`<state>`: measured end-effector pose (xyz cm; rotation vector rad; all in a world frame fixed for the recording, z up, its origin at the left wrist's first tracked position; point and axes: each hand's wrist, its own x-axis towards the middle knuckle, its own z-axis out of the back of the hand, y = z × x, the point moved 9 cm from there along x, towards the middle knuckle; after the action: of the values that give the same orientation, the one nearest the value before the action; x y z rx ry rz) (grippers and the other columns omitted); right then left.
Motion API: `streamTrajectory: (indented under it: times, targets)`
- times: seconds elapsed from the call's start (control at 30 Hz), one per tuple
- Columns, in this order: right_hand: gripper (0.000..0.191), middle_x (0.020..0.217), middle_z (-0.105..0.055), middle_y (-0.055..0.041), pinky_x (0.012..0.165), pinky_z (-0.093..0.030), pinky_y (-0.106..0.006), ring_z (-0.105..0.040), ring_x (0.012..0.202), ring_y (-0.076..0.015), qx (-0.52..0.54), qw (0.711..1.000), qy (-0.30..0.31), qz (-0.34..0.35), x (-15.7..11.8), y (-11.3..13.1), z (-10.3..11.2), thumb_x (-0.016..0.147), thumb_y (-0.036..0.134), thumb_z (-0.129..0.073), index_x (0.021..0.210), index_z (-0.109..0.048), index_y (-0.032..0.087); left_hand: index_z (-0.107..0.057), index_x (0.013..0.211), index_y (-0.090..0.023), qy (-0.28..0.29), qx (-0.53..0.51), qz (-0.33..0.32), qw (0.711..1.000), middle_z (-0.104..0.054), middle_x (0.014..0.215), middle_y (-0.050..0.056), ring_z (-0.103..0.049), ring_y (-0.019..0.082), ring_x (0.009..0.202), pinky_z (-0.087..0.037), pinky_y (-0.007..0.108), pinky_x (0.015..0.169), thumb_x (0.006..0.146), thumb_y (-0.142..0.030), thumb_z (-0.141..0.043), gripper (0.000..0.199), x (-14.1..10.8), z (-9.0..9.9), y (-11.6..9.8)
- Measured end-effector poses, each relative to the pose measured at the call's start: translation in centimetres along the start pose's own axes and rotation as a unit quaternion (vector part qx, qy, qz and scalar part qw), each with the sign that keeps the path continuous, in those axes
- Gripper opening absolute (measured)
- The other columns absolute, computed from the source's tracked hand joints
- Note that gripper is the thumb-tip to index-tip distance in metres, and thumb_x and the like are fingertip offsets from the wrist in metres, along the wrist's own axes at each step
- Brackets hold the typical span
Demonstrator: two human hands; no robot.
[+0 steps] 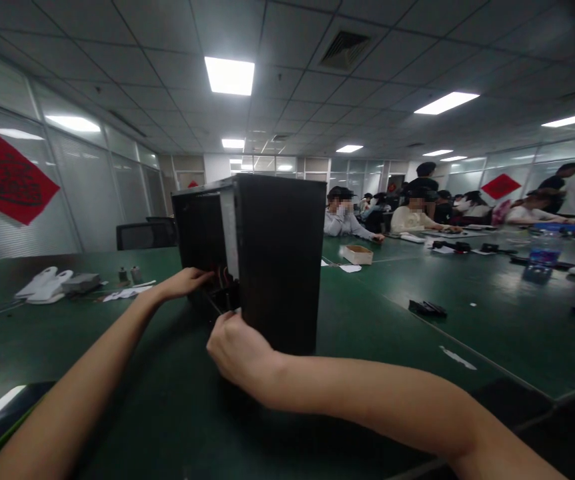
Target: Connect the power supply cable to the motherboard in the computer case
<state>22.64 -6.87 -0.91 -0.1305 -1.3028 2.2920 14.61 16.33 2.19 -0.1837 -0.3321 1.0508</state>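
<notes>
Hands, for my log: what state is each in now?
Left hand: at the case's open side, grip cannot be told.
Right hand: curled by the case, grip cannot be told.

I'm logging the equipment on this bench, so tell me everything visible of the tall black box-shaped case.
The tall black box-shaped case looks like painted metal, perhaps a computer tower. It stands upright on the green tabletop, a plain flat panel facing the camera. Its left side is open, showing a pale grey inner strip and, low down, thin brownish strands, perhaps wires. The left hand reaches in there; the right hand is at the lower near edge, its fingertips unclear.
</notes>
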Motion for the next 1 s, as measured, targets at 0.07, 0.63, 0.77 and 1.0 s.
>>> streamTrajectory:
  times: [0.07,0.63,0.77,1.0]
  targets:
    - [0.031,0.091,-0.076,-0.0181,0.054,-0.047,-0.032,-0.070,0.070,-0.0235,0.043,0.996,0.020,-0.080,-2.2,-2.9,-2.6,0.098,0.016,-0.049,0.098,-0.078,0.007,-0.070,0.075,-0.015,0.013,0.021,0.003,1.000,-0.064,0.065,0.005,-0.059,0.022,0.065,-0.042,0.030,0.059,0.092,-0.074,-0.035,0.071,0.5,-0.8,0.1]
    - [0.036,0.065,-0.070,-0.0041,0.070,-0.028,-0.035,-0.058,0.058,-0.0155,0.051,0.966,-0.169,-0.190,-15.8,-15.5,-18.6,0.101,0.037,-0.052,0.075,-0.067,0.017,-0.063,0.128,-0.010,0.134,0.253,-0.024,0.958,-0.071,0.126,0.022,-0.071,0.033,0.111,-0.055,0.038,0.088,0.100,-0.033,-0.049,0.038,-1.3,-4.3,-11.6]
    - [0.039,0.064,-0.070,-0.0041,0.069,-0.027,-0.035,-0.058,0.058,-0.0152,0.063,0.963,-0.185,-0.188,-16.1,-15.2,-18.1,0.102,0.038,-0.052,0.073,-0.067,0.017,-0.068,0.123,-0.009,0.158,0.257,-0.008,0.953,-0.072,0.122,0.022,-0.072,0.031,0.105,-0.054,0.035,0.083,0.101,-0.033,-0.048,0.038,-2.5,-3.7,-12.6]
    - [0.042,0.063,-0.069,-0.0049,0.066,-0.027,-0.034,-0.056,0.056,-0.0143,0.101,0.966,-0.155,-0.182,-16.5,-15.2,-17.6,0.103,0.038,-0.050,0.072,-0.069,0.017,-0.076,0.106,-0.010,0.165,0.230,-0.038,0.958,-0.077,0.102,0.019,-0.071,0.026,0.083,-0.051,0.034,0.071,0.103,-0.038,-0.038,0.048,-3.0,-2.9,-13.7]
